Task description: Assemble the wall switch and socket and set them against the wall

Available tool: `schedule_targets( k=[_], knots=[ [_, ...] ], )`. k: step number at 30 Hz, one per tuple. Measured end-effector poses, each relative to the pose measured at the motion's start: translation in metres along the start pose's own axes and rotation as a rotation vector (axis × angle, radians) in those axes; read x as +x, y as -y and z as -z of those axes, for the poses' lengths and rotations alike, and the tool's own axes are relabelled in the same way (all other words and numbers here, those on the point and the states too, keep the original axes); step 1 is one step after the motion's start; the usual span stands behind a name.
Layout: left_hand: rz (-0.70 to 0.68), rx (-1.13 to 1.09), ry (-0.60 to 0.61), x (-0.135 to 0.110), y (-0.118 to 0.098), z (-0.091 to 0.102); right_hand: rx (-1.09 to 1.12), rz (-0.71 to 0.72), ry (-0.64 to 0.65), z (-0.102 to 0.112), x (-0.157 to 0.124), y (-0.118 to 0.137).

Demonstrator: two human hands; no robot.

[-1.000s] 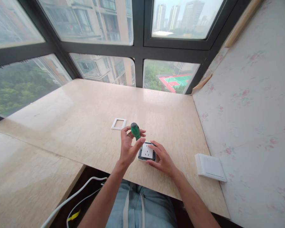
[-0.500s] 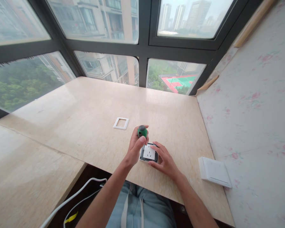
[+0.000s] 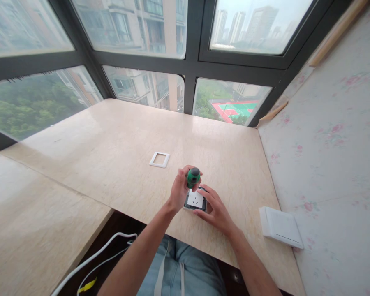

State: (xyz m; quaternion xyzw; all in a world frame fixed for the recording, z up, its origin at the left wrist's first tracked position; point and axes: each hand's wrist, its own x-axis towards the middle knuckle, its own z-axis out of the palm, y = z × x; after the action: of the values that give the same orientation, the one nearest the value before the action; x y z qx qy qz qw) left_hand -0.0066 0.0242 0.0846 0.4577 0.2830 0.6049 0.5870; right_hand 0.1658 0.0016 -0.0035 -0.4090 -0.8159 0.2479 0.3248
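My left hand point(image 3: 181, 187) is closed on a screwdriver point(image 3: 193, 177) with a green and black handle, held upright over the left edge of a wall socket point(image 3: 195, 200). The thumb is lifted off the handle, and the tip is mostly hidden behind the hand. The socket lies face up on the stone-topped ledge, with a white face and a dark inner frame. My right hand point(image 3: 215, 207) grips the socket's right side, thumb at the near edge and fingers on the far edge. Further back, a white square cover frame point(image 3: 159, 159) lies flat.
A white switch box point(image 3: 281, 228) sits by the papered wall on the right. White cables point(image 3: 101, 246) and a yellow tag point(image 3: 88, 285) hang in the dark gap at lower left. Windows point(image 3: 138, 82) border the ledge's far side.
The screwdriver handle has turned and leans slightly more to the right. My left thumb has come off the handle. My right hand stays on the socket; the view has shifted slightly.
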Motion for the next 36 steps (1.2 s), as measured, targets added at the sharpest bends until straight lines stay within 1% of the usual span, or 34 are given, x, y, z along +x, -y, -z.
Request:
schedule_targets(
  k=[2,8,10,12,14,16,19,21,24,28,30,32,36],
  knots=[
    [-0.032,-0.009,0.017,0.000,0.002,0.000,0.009,0.000,0.001,-0.001,-0.001,-0.001],
    [-0.089,0.042,0.000,-0.002,0.003,0.003,0.026,0.004,0.003,0.001,0.001,-0.001],
    [-0.052,0.024,-0.015,-0.001,0.002,0.005,0.030,-0.004,0.009,0.002,0.001,0.000],
    [0.006,-0.024,-0.059,0.002,0.000,0.006,0.035,-0.019,0.015,0.002,0.001,0.000],
    [0.034,-0.090,-0.090,0.005,-0.001,0.007,0.042,-0.030,0.017,0.002,0.001,0.000],
    [0.000,-0.124,-0.079,0.007,0.001,0.008,0.047,-0.036,0.018,0.001,0.000,0.000],
    [-0.084,-0.090,-0.047,0.006,0.007,0.009,0.053,-0.038,0.017,0.001,0.000,-0.001],
    [-0.101,-0.074,-0.049,0.004,0.010,0.008,0.057,-0.035,0.017,0.001,0.000,-0.002],
    [-0.083,-0.086,-0.068,0.001,0.010,0.006,0.059,-0.025,0.011,0.001,0.001,-0.002],
    [0.017,-0.089,-0.084,0.003,0.004,0.002,0.060,-0.028,0.001,0.001,0.001,-0.002],
    [0.059,-0.095,-0.068,0.006,0.003,0.001,0.064,-0.027,0.002,0.001,0.001,-0.002],
    [0.069,-0.099,-0.036,0.007,0.004,0.002,0.065,-0.026,0.005,0.001,0.001,-0.002],
    [-0.002,-0.114,0.073,0.004,0.013,0.006,0.057,-0.024,0.000,0.000,-0.001,-0.005]
  ],
)
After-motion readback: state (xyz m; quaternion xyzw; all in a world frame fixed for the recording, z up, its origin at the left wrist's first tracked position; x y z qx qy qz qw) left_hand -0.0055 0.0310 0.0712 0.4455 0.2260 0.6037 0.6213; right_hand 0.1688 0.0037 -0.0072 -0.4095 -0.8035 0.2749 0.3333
